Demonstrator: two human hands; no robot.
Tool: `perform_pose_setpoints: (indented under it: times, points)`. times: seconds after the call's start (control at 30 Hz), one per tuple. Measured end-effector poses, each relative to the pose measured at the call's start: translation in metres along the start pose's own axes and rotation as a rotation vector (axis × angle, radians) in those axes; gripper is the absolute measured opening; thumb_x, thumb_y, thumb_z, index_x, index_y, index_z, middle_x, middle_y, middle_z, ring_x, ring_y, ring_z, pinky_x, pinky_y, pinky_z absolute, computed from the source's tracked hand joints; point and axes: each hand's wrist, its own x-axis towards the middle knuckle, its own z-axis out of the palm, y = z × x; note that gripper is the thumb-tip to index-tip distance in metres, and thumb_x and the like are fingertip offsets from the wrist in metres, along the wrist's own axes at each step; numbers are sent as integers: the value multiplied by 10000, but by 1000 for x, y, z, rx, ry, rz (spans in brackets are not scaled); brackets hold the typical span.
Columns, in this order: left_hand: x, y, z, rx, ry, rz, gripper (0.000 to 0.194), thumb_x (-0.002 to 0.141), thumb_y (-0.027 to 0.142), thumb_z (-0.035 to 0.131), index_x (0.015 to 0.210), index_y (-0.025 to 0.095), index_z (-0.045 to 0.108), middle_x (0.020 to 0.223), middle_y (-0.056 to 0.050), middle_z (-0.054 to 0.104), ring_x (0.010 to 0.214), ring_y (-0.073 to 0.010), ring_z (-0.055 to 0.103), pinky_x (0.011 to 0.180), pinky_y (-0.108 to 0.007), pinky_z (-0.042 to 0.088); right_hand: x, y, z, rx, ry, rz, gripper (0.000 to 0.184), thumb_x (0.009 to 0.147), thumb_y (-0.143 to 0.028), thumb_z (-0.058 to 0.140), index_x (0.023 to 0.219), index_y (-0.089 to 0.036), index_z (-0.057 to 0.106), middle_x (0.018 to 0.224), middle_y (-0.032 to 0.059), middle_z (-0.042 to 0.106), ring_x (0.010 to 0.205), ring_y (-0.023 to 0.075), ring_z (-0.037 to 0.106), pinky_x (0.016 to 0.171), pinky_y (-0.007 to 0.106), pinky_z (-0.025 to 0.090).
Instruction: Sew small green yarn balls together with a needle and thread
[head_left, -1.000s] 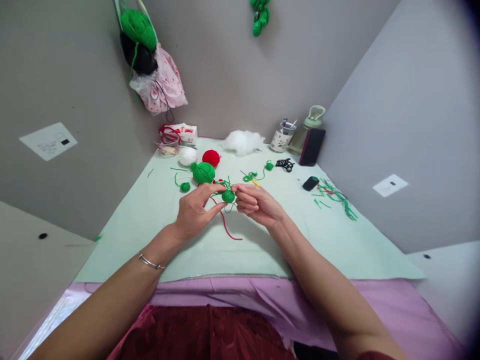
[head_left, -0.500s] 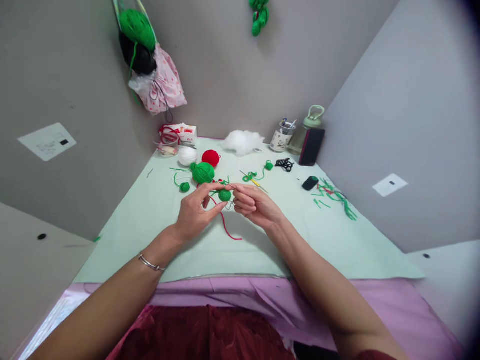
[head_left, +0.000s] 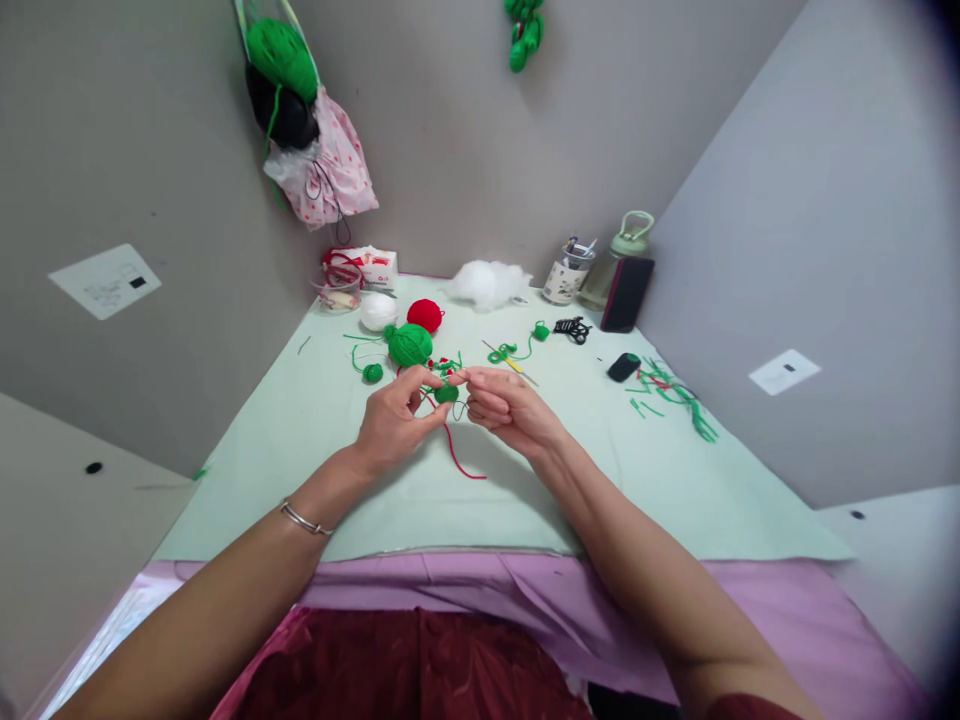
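Observation:
Between the thumb and fingers of my left hand (head_left: 394, 418) sits a small round green crocheted piece (head_left: 446, 393). My right hand (head_left: 516, 410) is closed in a pinch beside it, its index fingertip close to the top of the piece. Whatever the right fingers pinch is too small to make out. A thin dark thread (head_left: 460, 410) loops below, between the piece and the right hand. Red yarn (head_left: 459, 462) trails on the table under my hands. Just beyond the fingers lie small red and green bits (head_left: 444, 366), partly hidden.
Farther back are a green yarn ball (head_left: 409, 345), a red one (head_left: 424, 316), a white one (head_left: 379, 312) and white stuffing (head_left: 489, 285). A yellow-handled crochet hook (head_left: 511, 364) lies past my hands. At right are a phone (head_left: 627, 295), a bottle (head_left: 600, 275) and green yarn scraps (head_left: 697, 415).
The green piece has turned or tipped slightly in my left fingers. My right hand stays almost in place, and the whole view has shifted a little.

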Motion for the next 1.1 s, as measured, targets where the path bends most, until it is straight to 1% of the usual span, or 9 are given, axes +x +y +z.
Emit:
perform_pose_setpoints:
  times: [0.17, 0.3, 0.43, 0.5, 0.63, 0.7, 0.87, 0.97, 1.1]
  points:
    - [4, -2, -4, -108, 40, -49, 285, 801, 283, 690, 1076, 225, 644, 1062, -23, 679, 581, -73, 448, 605, -242, 403, -6, -3, -3, -414, -2, -46, 268, 916, -382, 640, 1016, -143, 711, 500, -85, 393, 477, 67, 296, 490, 215, 235]
    - [8, -5, -6, -253, 83, -38, 260, 795, 296, 723, 1030, 207, 656, 976, -24, 671, 711, -112, 554, 658, -239, 444, -9, 1, 0, -590, -44, -52, 324, 954, -407, 588, 1122, -155, 702, 551, -54, 517, 504, 82, 414, 525, 221, 352]
    - [13, -8, -8, -458, 117, -86, 307, 759, 313, 782, 1001, 195, 634, 892, -11, 659, 747, -124, 591, 695, -246, 481, -9, 0, 0, -691, -48, -77, 355, 955, -448, 575, 1115, -174, 734, 878, 42, 710, 523, 62, 462, 544, 233, 408]
    - [15, -8, -9, -545, 120, -110, 326, 743, 312, 798, 994, 195, 625, 884, -13, 657, 708, -120, 598, 601, -230, 457, -9, -3, -2, -721, 67, -139, 349, 931, -460, 605, 1067, -178, 758, 983, 59, 712, 522, 55, 462, 537, 240, 407]
    - [17, -5, -9, -634, 98, -125, 342, 758, 294, 786, 1059, 207, 648, 897, -16, 648, 694, -119, 615, 540, -221, 443, -8, -9, -7, -676, 313, -215, 370, 930, -452, 605, 1116, -169, 753, 603, -26, 534, 487, 75, 349, 480, 242, 306]
    - [16, -4, -8, -652, 76, -133, 316, 772, 287, 773, 1059, 208, 667, 906, -17, 650, 699, -116, 619, 547, -222, 454, -7, -10, -9, -608, 314, -200, 369, 943, -423, 582, 1157, -157, 724, 568, -47, 459, 501, 80, 327, 482, 241, 283]
    - [14, -3, -6, -682, 50, -147, 311, 786, 271, 764, 1076, 203, 672, 920, -20, 651, 764, -129, 645, 589, -224, 478, -6, -4, -7, -465, 157, -120, 341, 922, -343, 592, 1211, -163, 606, 820, 17, 661, 582, 85, 499, 585, 255, 424]
    - [14, -3, -5, -671, 43, -160, 326, 780, 272, 769, 1082, 195, 673, 946, -30, 657, 756, -130, 651, 600, -234, 486, -4, 1, -3, -454, 154, -160, 285, 905, -426, 629, 1057, -190, 578, 819, 26, 696, 577, 110, 595, 581, 268, 462]
    - [14, -5, -4, -671, 19, -161, 326, 783, 285, 771, 1075, 189, 664, 954, -37, 684, 733, -131, 661, 590, -239, 481, -4, 5, 0, -616, 265, -305, 216, 830, -391, 741, 824, -184, 678, 774, 22, 664, 640, 121, 587, 590, 266, 447]
